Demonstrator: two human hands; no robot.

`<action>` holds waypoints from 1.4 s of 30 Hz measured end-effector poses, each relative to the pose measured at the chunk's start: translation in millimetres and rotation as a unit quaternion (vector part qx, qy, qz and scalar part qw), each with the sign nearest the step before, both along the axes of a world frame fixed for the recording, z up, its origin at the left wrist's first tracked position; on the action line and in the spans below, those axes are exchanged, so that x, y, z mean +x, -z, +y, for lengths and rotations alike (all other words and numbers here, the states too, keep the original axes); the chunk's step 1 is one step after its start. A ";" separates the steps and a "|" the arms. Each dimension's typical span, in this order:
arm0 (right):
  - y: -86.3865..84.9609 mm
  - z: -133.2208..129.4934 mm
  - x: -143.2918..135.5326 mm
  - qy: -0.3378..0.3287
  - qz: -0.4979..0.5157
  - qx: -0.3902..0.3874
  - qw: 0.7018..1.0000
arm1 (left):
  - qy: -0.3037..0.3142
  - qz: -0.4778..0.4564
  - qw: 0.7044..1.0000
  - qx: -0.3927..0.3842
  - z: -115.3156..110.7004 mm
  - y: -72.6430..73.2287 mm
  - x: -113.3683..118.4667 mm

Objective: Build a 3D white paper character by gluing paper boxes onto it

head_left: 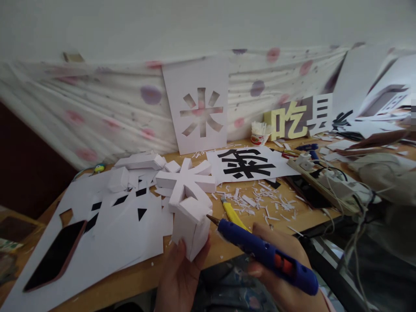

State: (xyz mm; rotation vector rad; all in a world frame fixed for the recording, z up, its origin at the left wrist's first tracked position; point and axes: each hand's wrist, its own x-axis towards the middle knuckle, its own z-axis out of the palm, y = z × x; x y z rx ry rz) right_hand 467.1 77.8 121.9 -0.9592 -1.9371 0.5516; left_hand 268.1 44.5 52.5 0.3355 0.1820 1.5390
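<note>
My left hand [180, 275] grips a small white foam block [190, 225] from below, fingers on both its sides. My right hand [279, 268] is wrapped round a blue hot glue gun [256, 247]. The metal nozzle points left and is at the block's right edge; whether it touches, I cannot tell. Right behind the block lies a white three-dimensional foam character [186, 175] with several arms, partly hidden by it. A yellow utility knife [232, 212] rests on the table just beyond the glue gun.
White sheets [130, 229] and a phone [55, 255] lie left. Paper scraps [260, 201], a printed character sheet [247, 164] and a power strip [325, 182] with cables are right. A cut-out board [201, 108] leans behind. Another person's hand [373, 141] shows at far right.
</note>
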 end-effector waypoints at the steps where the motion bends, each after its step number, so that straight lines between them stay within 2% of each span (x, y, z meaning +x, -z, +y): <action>1: -0.3 0.2 0.0 0.002 0.001 0.000 1.000 | -0.002 0.000 1.000 0.008 0.7 -2.0 1.4; 5: -2.5 0.6 -0.1 0.015 0.001 0.014 1.000 | -0.017 0.043 0.997 0.063 1.9 -8.5 5.6; 11: -3.4 1.8 1.9 0.029 0.016 0.033 0.999 | -0.012 0.061 0.994 0.087 1.8 -7.8 2.6; 17: -1.3 2.7 1.6 0.009 0.036 -0.020 0.999 | -0.015 0.073 0.996 0.039 -1.1 -9.3 1.7; 20: -1.4 1.8 1.4 -0.003 0.043 -0.036 0.998 | 0.003 0.058 0.998 0.014 -1.8 -10.1 1.8; 25: -4.1 0.2 1.7 -0.023 0.038 -0.039 0.998 | 0.018 0.015 0.999 -0.025 -0.2 -3.4 1.7; 28: -5.7 -0.9 0.4 -0.038 0.023 -0.037 0.998 | 0.001 -0.002 0.999 -0.051 0.0 -0.3 1.4; 33: -7.7 -3.6 -2.5 -0.049 0.011 -0.024 0.998 | -0.025 0.036 0.995 -0.091 -2.0 -0.4 0.3; 42: -11.6 -5.6 -4.3 -0.032 -0.015 -0.005 0.999 | -0.094 0.080 0.982 -0.142 -3.3 -8.9 6.5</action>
